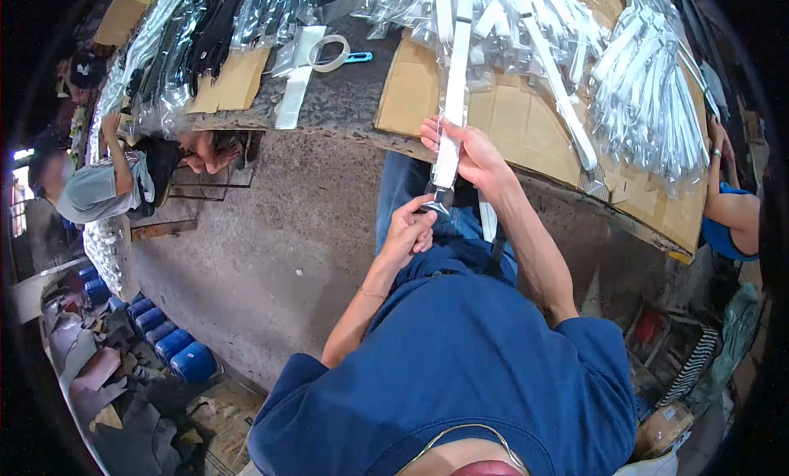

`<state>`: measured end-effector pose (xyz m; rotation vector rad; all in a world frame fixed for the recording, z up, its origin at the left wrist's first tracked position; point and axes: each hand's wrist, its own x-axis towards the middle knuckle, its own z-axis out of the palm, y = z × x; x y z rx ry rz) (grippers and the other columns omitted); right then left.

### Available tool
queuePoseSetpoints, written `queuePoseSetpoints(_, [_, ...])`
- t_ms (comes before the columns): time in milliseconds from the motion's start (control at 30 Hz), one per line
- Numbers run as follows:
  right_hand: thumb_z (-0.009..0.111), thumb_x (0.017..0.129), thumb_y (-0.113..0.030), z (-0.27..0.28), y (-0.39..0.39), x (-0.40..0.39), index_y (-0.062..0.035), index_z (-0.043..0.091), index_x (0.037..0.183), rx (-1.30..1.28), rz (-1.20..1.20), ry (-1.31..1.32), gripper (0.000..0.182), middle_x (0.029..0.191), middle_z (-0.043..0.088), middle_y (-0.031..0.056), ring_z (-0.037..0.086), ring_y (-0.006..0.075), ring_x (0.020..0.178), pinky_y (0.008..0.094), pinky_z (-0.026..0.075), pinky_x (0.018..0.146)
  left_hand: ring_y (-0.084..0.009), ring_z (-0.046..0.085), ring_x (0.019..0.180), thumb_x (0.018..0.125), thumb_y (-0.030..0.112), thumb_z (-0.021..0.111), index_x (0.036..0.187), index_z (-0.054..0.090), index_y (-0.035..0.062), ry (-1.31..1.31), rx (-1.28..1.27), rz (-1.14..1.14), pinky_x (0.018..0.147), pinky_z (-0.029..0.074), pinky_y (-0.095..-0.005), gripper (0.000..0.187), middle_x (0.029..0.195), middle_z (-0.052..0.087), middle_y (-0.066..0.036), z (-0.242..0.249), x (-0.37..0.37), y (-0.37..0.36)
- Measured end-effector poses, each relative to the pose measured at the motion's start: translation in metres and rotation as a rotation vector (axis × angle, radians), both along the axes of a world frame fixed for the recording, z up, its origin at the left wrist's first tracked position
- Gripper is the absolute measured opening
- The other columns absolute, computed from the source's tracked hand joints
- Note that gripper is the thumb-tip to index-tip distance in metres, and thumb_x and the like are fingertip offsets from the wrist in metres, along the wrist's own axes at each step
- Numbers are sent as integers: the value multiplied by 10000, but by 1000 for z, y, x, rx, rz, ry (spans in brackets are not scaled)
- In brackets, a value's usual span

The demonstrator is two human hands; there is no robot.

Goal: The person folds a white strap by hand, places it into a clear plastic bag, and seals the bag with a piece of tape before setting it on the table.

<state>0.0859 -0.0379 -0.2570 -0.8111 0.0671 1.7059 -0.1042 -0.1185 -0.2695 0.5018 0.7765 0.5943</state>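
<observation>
While the left hand (409,230) pinches the lower end of a long white strap in clear plastic (452,106), the right hand (478,158) curls around it beside brown flat cardboard (514,131).

The left forearm (359,311) is angling toward one o'clock, its hand (409,233) curling, thumb and forefinger pinching. The right forearm (538,238) is reaching toward eleven o'clock; the right hand (477,155), at one o'clock from the left, is gripping with bent fingers.

Workshop: packing table (341,94), blue drums (194,361), scraps (99,369).
</observation>
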Motion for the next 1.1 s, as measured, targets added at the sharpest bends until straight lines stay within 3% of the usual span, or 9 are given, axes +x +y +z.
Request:
queuePoseSetpoints(200, [474,993,-194,5,-8,5,16,481,1157,4,51,123,267,1161,583,199,612,289,1063,430,526,895,-40,332,351,913,120,633,1087,604,7,143,81,21,379,307,-209,209,499,403,58,-1,14,6])
queuePoseSetpoints(367, [557,960,-238,19,-30,20,-16,576,1132,37,521,-178,282,1012,671,115,637,190,989,296,511,790,-35,344,364,904,107,643,1063,610,-8,154,168,67,386,315,-206,200,515,440,50,2,14,7])
queuePoseSetpoints(467, [593,941,-233,7,-40,21,6,612,1088,57,534,-342,282,997,671,100,645,161,919,279,511,783,-30,418,428,893,91,655,1030,636,-13,228,261,32,386,325,-199,173,623,547,17,-9,11,8])
queuePoseSetpoints(567, [618,926,-209,12,-40,21,15,625,1068,44,483,-335,265,969,671,81,642,139,873,284,521,770,-45,473,492,873,41,659,1124,570,-17,298,324,-29,424,364,-197,273,719,589,-24,-13,12,7])
queuePoseSetpoints(633, [621,924,-204,12,-41,21,15,624,1072,51,479,-336,264,961,672,80,640,140,869,286,524,769,-128,585,608,911,70,600,1252,439,2,225,372,83,501,447,-235,383,904,623,-95,-1,16,4])
queuePoseSetpoints(667, [625,922,-202,12,-42,20,17,623,1065,68,480,-353,262,950,671,80,639,138,864,281,525,764,-128,585,608,911,70,600,1252,439,2,226,374,83,501,447,-235,383,904,623,-95,-2,17,3])
queuePoseSetpoints(767, [630,921,-200,16,-45,14,15,619,1043,88,470,-381,248,927,668,80,635,134,839,276,526,743,-329,652,944,992,240,427,1330,375,49,79,75,141,692,542,-371,391,1176,569,-200,-17,11,3])
queuePoseSetpoints(900, [639,917,-207,11,-49,9,9,595,1031,124,440,-486,249,879,660,74,619,122,756,274,523,676,-321,637,998,989,312,455,1341,395,78,-9,-26,137,771,551,-389,426,1203,580,-160,-9,14,17])
queuePoseSetpoints(1100, [657,900,-196,2,-58,6,3,544,1126,167,448,-599,322,833,661,58,586,97,677,244,471,591,-235,643,973,972,265,494,1288,467,69,-89,-183,113,797,545,-359,372,1140,621,-114,-11,15,33])
